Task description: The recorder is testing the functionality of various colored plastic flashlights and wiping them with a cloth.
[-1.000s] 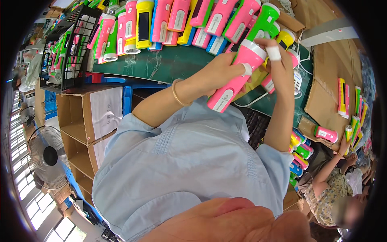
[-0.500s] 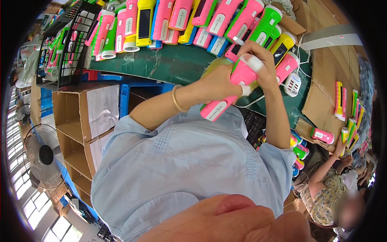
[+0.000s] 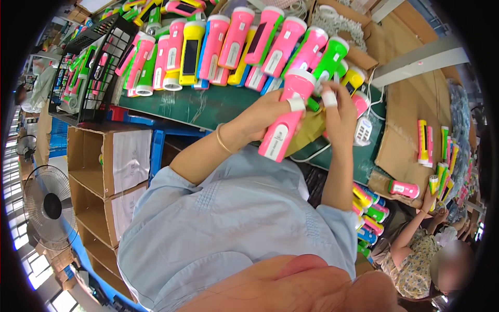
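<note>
My left hand (image 3: 262, 115) is wrapped round a pink flashlight (image 3: 285, 120) with a white rim and a pale label, its head tilted up and away from me. White tape covers the thumb. Beside the flashlight's head, my right hand (image 3: 340, 106) is raised with its fingers curled; white tape wraps its thumb too. Whatever is in those fingers is hidden. A small green piece (image 3: 312, 104) shows between the two hands. Beneath them lies an olive-yellow cloth or bag (image 3: 311, 130). Just beyond stands a row of pink, green, yellow and blue flashlights (image 3: 231, 47) on the green table (image 3: 171, 106).
A black wire basket (image 3: 106, 62) of flashlights stands at the left, above cardboard compartments (image 3: 88, 182). A fan (image 3: 52, 205) is at far left. At right are a white multi-socket charger (image 3: 363, 132), a metal bar (image 3: 421, 67), more flashlights (image 3: 371, 213) and a co-worker (image 3: 410, 249).
The pink flashlight has turned more upright in my left hand. My right hand has come off its head and moved slightly right and down. The whole view has shifted a little.
</note>
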Motion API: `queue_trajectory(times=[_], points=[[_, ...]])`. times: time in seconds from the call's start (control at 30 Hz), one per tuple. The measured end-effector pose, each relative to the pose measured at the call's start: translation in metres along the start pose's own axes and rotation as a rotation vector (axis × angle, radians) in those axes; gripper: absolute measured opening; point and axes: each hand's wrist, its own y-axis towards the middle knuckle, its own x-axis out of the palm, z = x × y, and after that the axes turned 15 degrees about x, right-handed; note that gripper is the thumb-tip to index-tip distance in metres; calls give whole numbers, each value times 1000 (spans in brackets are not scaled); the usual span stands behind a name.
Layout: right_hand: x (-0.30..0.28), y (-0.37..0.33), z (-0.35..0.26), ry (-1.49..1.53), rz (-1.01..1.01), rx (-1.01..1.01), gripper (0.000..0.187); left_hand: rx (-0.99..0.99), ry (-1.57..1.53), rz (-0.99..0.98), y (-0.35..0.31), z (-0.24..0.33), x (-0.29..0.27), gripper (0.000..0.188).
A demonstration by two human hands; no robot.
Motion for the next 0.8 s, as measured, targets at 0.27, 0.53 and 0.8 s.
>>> queue_trajectory(times=[0.27,0.53,0.8], points=[[26,-75,51,-11,-138,137,11,-56,-256,-1,14,10,8,34],[9,-72,40,231,-57,278,27,88,27,203,29,1,6,26],[-1,-70,31,336,-171,276,21,119,185,98,25,19,7,26]])
